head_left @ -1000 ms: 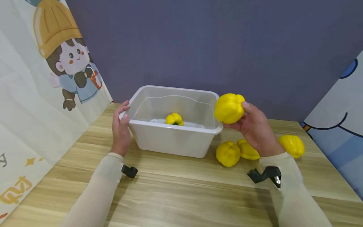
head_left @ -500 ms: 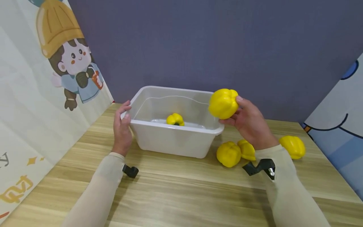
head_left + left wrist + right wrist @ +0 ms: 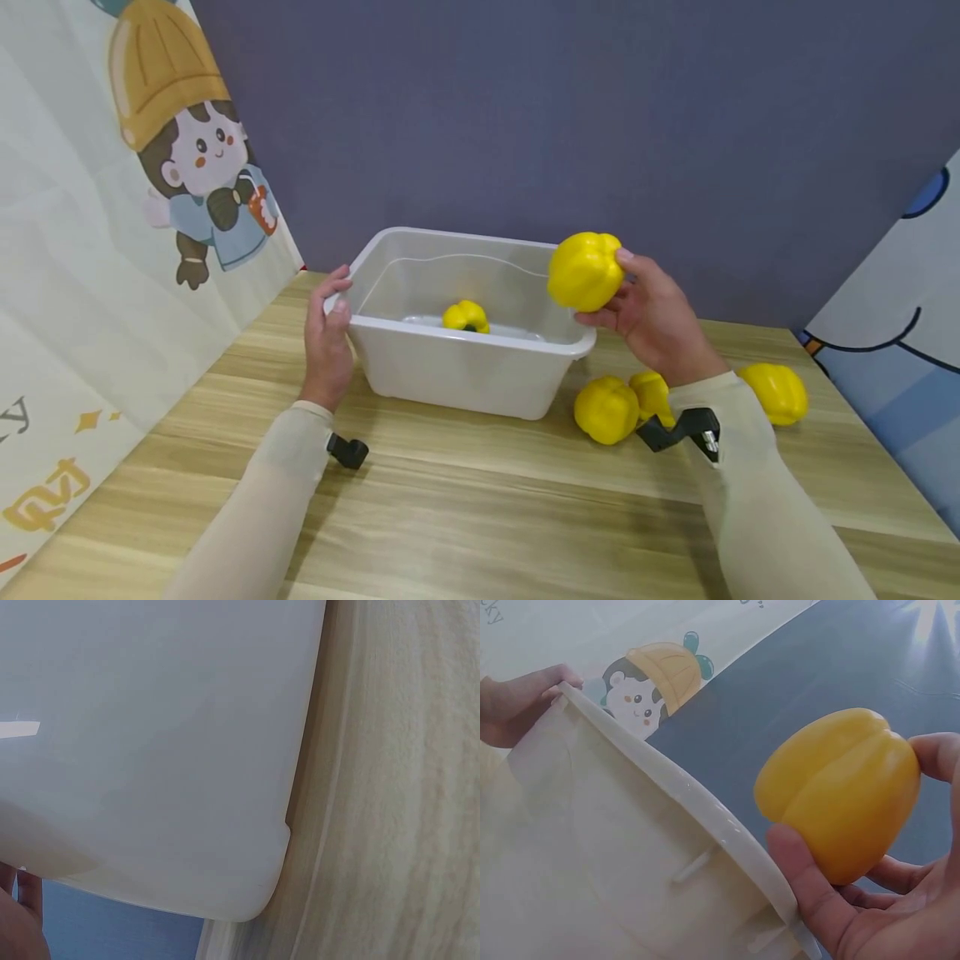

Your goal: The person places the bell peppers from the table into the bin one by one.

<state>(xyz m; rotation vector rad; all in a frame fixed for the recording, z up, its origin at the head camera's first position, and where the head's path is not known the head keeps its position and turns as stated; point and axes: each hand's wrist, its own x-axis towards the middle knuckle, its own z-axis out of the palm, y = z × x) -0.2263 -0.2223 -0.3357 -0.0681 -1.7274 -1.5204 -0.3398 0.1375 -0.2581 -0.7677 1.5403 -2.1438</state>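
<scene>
A light grey plastic bin [image 3: 465, 371] stands on the table, with one yellow bell pepper [image 3: 467, 316] inside on its floor. My left hand [image 3: 328, 346] grips the bin's left rim, thumb in front and fingers behind. Over the right end of the bin, my right hand [image 3: 660, 321] holds another yellow bell pepper [image 3: 585, 272] between thumb and fingers. The right wrist view shows this held pepper [image 3: 840, 795] just above the rim, apart from it. Mostly the bin's outer wall [image 3: 150, 750] fills the left wrist view.
On the wooden table [image 3: 480, 508], right of the bin, lie a yellow pepper [image 3: 607, 410], a second pepper [image 3: 651, 396] partly hidden by the right wrist, and a third pepper [image 3: 776, 393] farther right. A dark blue-grey panel [image 3: 525, 117] rises behind; printed sheets flank both sides.
My right hand has moved left and slightly up with its pepper, from beside the bin's right rim to over it. The left hand keeps its grip on the bin.
</scene>
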